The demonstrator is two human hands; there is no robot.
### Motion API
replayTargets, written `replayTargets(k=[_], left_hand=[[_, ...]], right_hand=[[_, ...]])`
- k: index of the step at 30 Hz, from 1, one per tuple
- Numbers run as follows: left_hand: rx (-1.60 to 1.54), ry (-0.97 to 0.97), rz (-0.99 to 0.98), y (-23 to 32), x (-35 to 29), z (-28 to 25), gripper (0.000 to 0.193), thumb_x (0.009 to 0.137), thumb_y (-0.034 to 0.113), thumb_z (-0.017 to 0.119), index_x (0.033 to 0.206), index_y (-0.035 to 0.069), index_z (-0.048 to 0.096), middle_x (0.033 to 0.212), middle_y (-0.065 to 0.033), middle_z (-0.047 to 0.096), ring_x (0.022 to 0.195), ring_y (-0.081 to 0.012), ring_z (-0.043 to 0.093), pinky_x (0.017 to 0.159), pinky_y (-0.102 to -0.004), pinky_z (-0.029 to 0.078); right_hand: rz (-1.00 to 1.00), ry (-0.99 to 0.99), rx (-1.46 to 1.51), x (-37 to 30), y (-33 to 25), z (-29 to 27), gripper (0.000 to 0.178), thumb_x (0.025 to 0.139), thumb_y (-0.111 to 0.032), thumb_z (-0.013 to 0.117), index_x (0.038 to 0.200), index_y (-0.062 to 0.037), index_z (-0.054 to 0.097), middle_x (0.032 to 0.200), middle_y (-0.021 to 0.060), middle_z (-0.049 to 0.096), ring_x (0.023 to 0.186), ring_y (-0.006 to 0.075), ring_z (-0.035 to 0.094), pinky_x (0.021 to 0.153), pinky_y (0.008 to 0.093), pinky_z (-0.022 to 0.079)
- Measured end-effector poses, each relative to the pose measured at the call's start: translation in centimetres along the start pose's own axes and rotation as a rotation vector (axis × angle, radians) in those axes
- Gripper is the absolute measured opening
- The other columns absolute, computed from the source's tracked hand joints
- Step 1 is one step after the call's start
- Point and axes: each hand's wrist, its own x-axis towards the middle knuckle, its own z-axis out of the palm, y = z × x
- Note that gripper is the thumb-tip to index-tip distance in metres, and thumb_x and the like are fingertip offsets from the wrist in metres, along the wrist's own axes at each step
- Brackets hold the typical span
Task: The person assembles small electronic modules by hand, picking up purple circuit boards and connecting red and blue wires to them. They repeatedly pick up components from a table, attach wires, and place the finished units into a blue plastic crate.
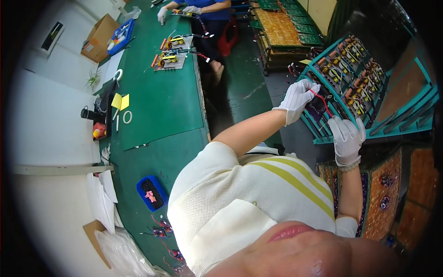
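A red wire (326,103) is stretched between my two white-gloved hands, over a teal rack at the right. My left hand (299,96) pinches its upper end, fingers closed. The fingertips of my right hand (346,138) close on its lower end. Beneath the wire, a dark board (316,111) is partly visible at the rack's near side; what the wire joins to is hidden by my fingers. Circuit board assemblies (353,69) with yellow and orange parts stand in rows in the teal rack (392,133), just beyond my hands.
On the green bench (170,111) at the left lie two board assemblies (170,61), a roll of tape (128,117) and a blue tray (152,193). A co-worker's gloved hands (177,13) handle a board at the far end. Stacked boards (281,27) stand far right; more (383,198) sit near my right arm.
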Motion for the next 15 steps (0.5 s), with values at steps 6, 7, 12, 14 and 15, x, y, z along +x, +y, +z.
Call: replayTargets(k=[6,7,12,14,15], left_hand=[[-0.035,-0.056,0.198,-2.4,-0.1,-1.5,0.01,0.088,0.004,0.06,0.095,0.004,0.053,0.092,-0.0001,0.054,0.083,-0.0081,0.049,0.07,-0.0242,0.043],[0.004,-0.145,0.248,-2.0,-0.4,-2.2,0.02,0.079,-0.011,0.055,0.091,0.005,0.054,0.099,-0.0043,0.056,0.091,-0.0148,0.054,0.079,-0.0272,0.045],[0.434,-0.111,0.538,-3.0,-0.5,-3.0,0.024,0.068,-0.018,0.048,0.074,0.004,0.056,0.104,-0.0142,0.06,0.098,-0.0299,0.059,0.083,-0.0335,0.048],[0.356,-0.005,0.47,-3.4,-1.1,-3.2,0.024,0.068,-0.018,0.047,0.073,0.004,0.057,0.102,-0.0147,0.061,0.097,-0.0292,0.059,0.082,-0.0331,0.048],[0.33,0.048,0.467,-3.9,-1.2,-2.7,0.024,0.067,-0.018,0.045,0.07,0.004,0.055,0.1,-0.0131,0.063,0.09,-0.0259,0.06,0.081,-0.0315,0.047]], right_hand=[[0.231,-0.05,0.176,2.0,-0.8,0.8,0.026,0.07,-0.011,0.069,0.095,-0.0145,0.064,0.104,0.0015,0.061,0.099,0.0217,0.055,0.09,0.0408,0.04],[0.274,-0.127,0.219,1.5,-0.4,1.6,0.024,0.071,-0.01,0.069,0.094,-0.014,0.063,0.102,0.0023,0.061,0.097,0.0226,0.055,0.088,0.0405,0.041],[0.299,-0.474,0.612,-0.2,-0.4,4.0,0.009,0.067,-0.012,0.069,0.071,-0.0052,0.065,0.09,0.0096,0.063,0.088,0.0295,0.058,0.076,0.0414,0.045],[0.202,-0.431,0.668,-0.3,-0.7,4.2,0.016,0.066,-0.017,0.07,0.063,-0.0026,0.064,0.083,0.0121,0.063,0.083,0.0312,0.059,0.073,0.0421,0.047],[0.173,-0.471,0.64,-0.6,-0.4,4.4,0.017,0.066,-0.018,0.07,0.064,-0.0028,0.064,0.082,0.0121,0.063,0.082,0.031,0.059,0.073,0.0421,0.047]])
